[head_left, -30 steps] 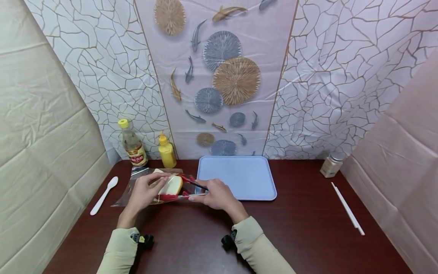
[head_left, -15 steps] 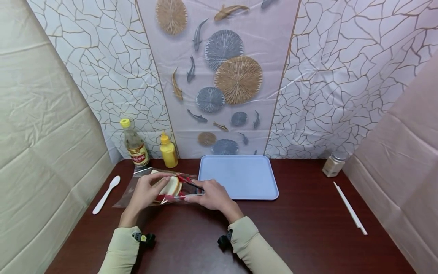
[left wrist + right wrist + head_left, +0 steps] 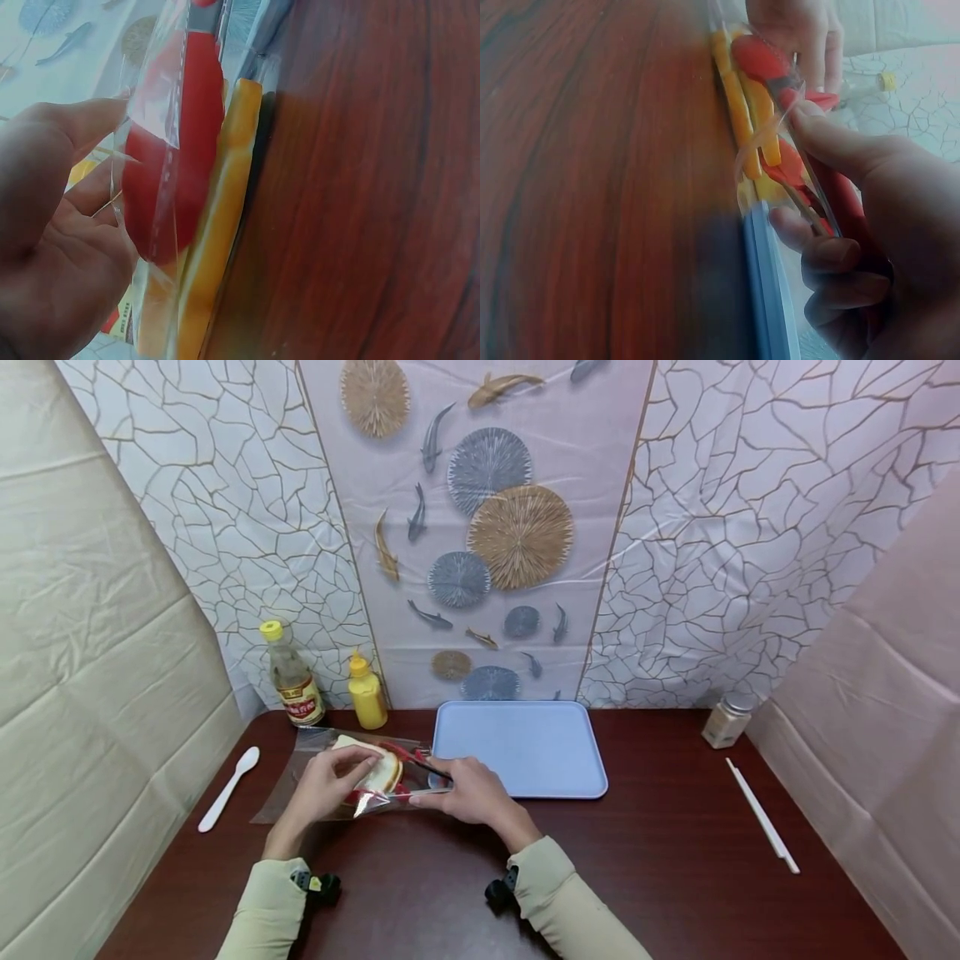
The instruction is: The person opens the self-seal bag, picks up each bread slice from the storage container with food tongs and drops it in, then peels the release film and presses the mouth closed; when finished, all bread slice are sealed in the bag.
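- Bread slices (image 3: 385, 775) are inside the clear bag (image 3: 285, 793), between the red tips of the tongs (image 3: 845, 201).
- Right hand (image 3: 476, 791) holds the tongs, with fingers curled around the handles.
- Left hand (image 3: 322, 787) pinches the film of the bag, close to the bread.
- The step in hand seems to be moving bread with tongs at the bag's mouth; inward or outward, I cannot tell.
- Next move probably calls for even squeezing, without catching the film.
- Blue tray (image 3: 521, 747) lies just right of the bag, on the table (image 3: 420, 885).

Drapes (image 3: 705, 568) walling the table (image 3: 637, 877) suggest a makeshift studio.
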A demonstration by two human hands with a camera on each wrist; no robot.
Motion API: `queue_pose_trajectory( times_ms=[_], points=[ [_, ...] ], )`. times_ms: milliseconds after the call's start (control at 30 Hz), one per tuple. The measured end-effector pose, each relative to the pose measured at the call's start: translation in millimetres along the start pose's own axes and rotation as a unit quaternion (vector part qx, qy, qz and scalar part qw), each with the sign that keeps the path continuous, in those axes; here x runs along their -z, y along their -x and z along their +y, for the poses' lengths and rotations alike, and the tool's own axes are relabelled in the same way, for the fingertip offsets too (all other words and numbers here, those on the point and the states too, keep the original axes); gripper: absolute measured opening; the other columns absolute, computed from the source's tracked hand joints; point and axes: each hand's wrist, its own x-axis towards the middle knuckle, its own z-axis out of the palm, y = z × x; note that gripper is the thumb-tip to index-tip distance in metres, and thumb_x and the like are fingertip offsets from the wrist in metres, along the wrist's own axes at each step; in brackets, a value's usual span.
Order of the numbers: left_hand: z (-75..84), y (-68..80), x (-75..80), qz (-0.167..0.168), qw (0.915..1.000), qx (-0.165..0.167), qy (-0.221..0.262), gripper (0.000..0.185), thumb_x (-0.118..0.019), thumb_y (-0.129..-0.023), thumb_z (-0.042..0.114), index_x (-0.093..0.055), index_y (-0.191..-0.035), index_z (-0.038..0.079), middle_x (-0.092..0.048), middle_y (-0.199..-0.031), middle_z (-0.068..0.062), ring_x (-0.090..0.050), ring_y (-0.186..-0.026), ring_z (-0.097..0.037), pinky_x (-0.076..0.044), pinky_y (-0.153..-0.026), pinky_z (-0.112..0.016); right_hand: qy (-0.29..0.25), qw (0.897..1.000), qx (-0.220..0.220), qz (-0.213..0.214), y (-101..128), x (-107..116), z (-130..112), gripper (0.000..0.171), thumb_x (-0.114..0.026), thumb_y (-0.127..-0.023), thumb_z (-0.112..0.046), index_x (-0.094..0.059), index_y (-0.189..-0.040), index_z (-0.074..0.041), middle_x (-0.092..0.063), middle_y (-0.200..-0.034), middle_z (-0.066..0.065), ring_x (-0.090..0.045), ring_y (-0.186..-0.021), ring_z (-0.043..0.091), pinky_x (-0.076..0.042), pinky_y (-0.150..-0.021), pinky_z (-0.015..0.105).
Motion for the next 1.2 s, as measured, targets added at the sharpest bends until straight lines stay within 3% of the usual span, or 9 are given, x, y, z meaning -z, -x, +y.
queue_pose_trajectory(
  times_ms=[67, 167, 433, 467, 500, 733, 900, 1067, 1200],
  points=[
    [0.3, -0.5, -1.9, -0.001, 1.0, -0.001, -0.002, 0.014, -0.077, -0.104, 0.03, -0.083, -0.116, 0.026, -0.082, -0.113, 0.005, -0.069, -0.101, -0.01, -0.053, -0.084, -0.023, -0.017, 1.0, 0.002, -0.009, 3, 3, 4, 0.082, -0.078, -0.094, -0.064, -0.056, -0.158, -0.02, -0.064, -0.077, 0.002, -0.05, -0.066, 0.011, -0.045, -0.065, 0.028],
    [-1.2, -0.9, -4.3, 0.0, 1.0, 0.0, -0.004, 0.014, -0.077, -0.103, 0.031, -0.083, -0.115, 0.025, -0.082, -0.112, 0.005, -0.07, -0.103, -0.01, -0.054, -0.085, -0.024, -0.035, 0.999, -0.001, -0.022, 8, 9, 13, 0.084, -0.077, -0.094, -0.066, -0.054, -0.16, -0.02, -0.061, -0.077, -0.002, -0.051, -0.063, 0.008, -0.047, -0.064, 0.026],
    [-5.5, -0.8, -4.8, 0.007, 1.0, -0.002, -0.003, 0.014, -0.077, -0.104, 0.031, -0.083, -0.114, 0.024, -0.083, -0.111, 0.005, -0.072, -0.101, -0.01, -0.057, -0.085, -0.024, -0.064, 0.998, -0.013, -0.023, 38, 32, 44, 0.086, -0.076, -0.092, -0.069, -0.051, -0.162, -0.024, -0.073, -0.101, 0.007, -0.054, -0.077, 0.011, -0.048, -0.073, 0.029],
    [-5.6, -0.7, -4.8, 0.009, 0.9999, -0.003, -0.006, 0.014, -0.077, -0.103, 0.031, -0.083, -0.114, 0.024, -0.083, -0.111, 0.005, -0.072, -0.102, -0.009, -0.057, -0.086, -0.023, -0.07, 0.997, -0.013, -0.02, 43, 35, 49, 0.086, -0.076, -0.093, -0.068, -0.051, -0.162, -0.024, -0.075, -0.11, 0.006, -0.055, -0.081, 0.01, -0.048, -0.076, 0.029],
    [-5.3, -0.4, -4.7, 0.01, 0.9999, -0.002, -0.009, 0.014, -0.077, -0.104, 0.031, -0.083, -0.114, 0.024, -0.083, -0.111, 0.005, -0.072, -0.103, -0.009, -0.057, -0.086, -0.022, -0.077, 0.997, -0.016, -0.019, 48, 38, 55, 0.086, -0.077, -0.093, -0.068, -0.05, -0.162, -0.025, -0.074, -0.104, 0.006, -0.054, -0.078, 0.01, -0.048, -0.074, 0.028],
    [-4.3, 1.1, -4.4, 0.012, 0.9998, 0.0, -0.013, 0.016, -0.075, -0.105, 0.031, -0.083, -0.116, 0.022, -0.083, -0.112, 0.002, -0.073, -0.11, -0.011, -0.06, -0.095, -0.03, -0.124, 0.991, -0.043, 0.029, 85, 60, 91, 0.082, -0.082, -0.092, -0.059, -0.055, -0.159, -0.02, -0.065, -0.088, 0.0, -0.048, -0.062, 0.007, -0.047, -0.06, 0.025],
    [-3.6, 1.0, -4.8, 0.007, 0.9999, 0.0, -0.009, 0.018, -0.073, -0.106, 0.033, -0.082, -0.117, 0.021, -0.083, -0.112, 0.001, -0.074, -0.112, -0.017, -0.061, -0.097, -0.039, -0.125, 0.987, -0.076, 0.067, 110, 82, 119, 0.074, -0.084, -0.091, -0.058, -0.062, -0.15, -0.019, -0.065, -0.087, -0.001, -0.053, -0.068, 0.009, -0.047, -0.063, 0.025],
    [-2.9, 1.5, -5.3, 0.006, 0.9998, 0.001, -0.017, 0.017, -0.074, -0.105, 0.031, -0.083, -0.115, 0.02, -0.083, -0.112, 0.0, -0.074, -0.112, -0.018, -0.061, -0.097, -0.04, -0.12, 0.982, -0.119, 0.09, 135, 106, 148, 0.071, -0.084, -0.092, -0.054, -0.063, -0.147, -0.013, -0.068, -0.091, 0.0, -0.059, -0.078, 0.012, -0.048, -0.067, 0.026],
    [-2.4, 2.2, -5.6, 0.005, 0.9998, 0.005, -0.018, 0.017, -0.075, -0.105, 0.031, -0.083, -0.115, 0.02, -0.083, -0.112, 0.0, -0.073, -0.113, -0.018, -0.061, -0.097, -0.04, -0.127, 0.974, -0.148, 0.113, 154, 124, 169, 0.069, -0.084, -0.094, -0.05, -0.062, -0.147, -0.011, -0.069, -0.096, 0.004, -0.06, -0.074, 0.013, -0.05, -0.063, 0.027]
  ],
)
